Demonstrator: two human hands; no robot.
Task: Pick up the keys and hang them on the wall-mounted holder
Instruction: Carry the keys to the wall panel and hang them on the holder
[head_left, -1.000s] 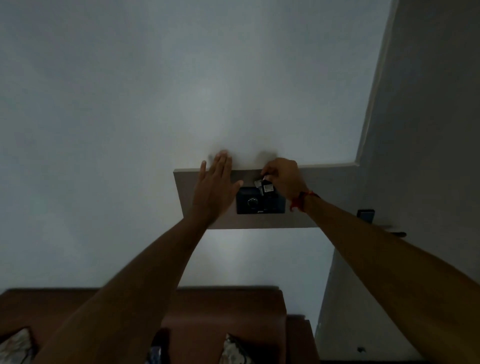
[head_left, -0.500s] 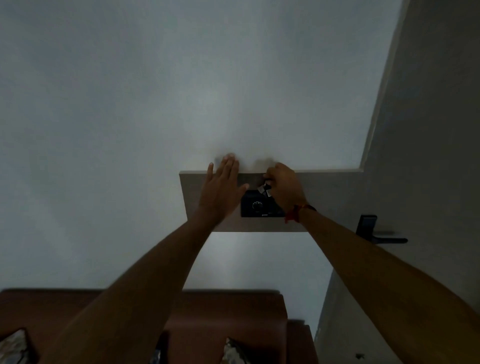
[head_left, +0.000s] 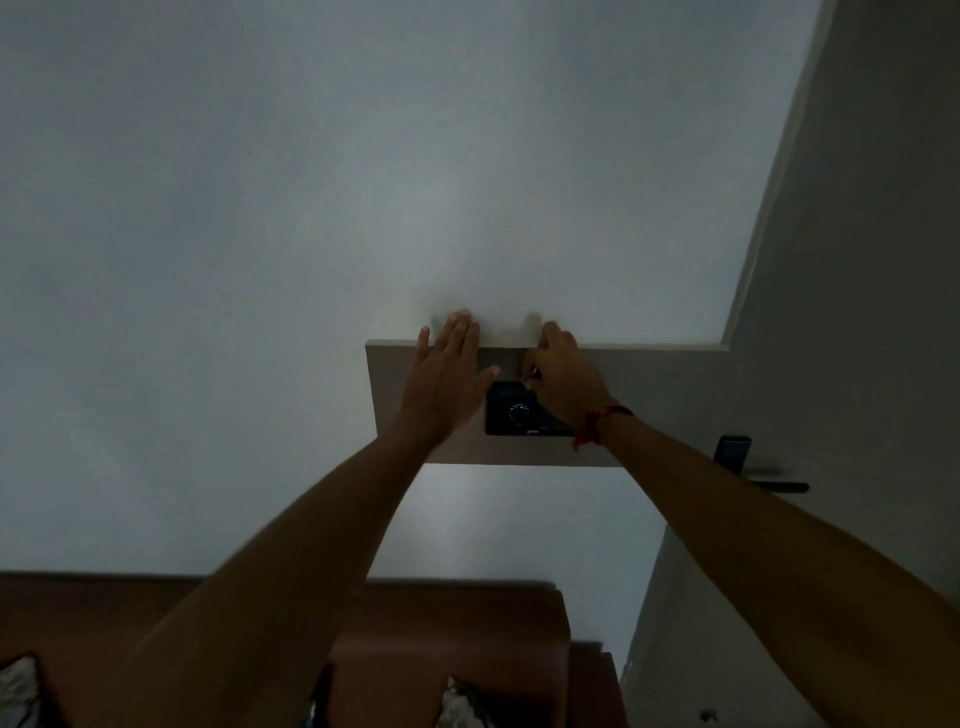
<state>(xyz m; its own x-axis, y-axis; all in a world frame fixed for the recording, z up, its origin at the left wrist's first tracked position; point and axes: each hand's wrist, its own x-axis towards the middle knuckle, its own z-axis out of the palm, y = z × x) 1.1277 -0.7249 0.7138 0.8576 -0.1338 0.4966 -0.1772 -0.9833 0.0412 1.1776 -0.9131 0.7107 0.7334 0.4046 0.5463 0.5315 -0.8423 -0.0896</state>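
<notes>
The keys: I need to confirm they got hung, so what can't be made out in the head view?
- Keys: only a small glint shows; the right hand covers the rest.
- Hook: none visible on the wall panel; both hands cover its top.
- Right hand's grip: fingers curl away from the camera.
- Black box: dim light, markings too small.
- Left hand: lies flat, hiding the panel beneath.

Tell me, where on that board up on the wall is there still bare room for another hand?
The panel is bare between the right hand and the wall corner. A thin bare strip lies left of the left hand. The middle is crowded: both hands flank the black box, and the keys barely show.
</notes>
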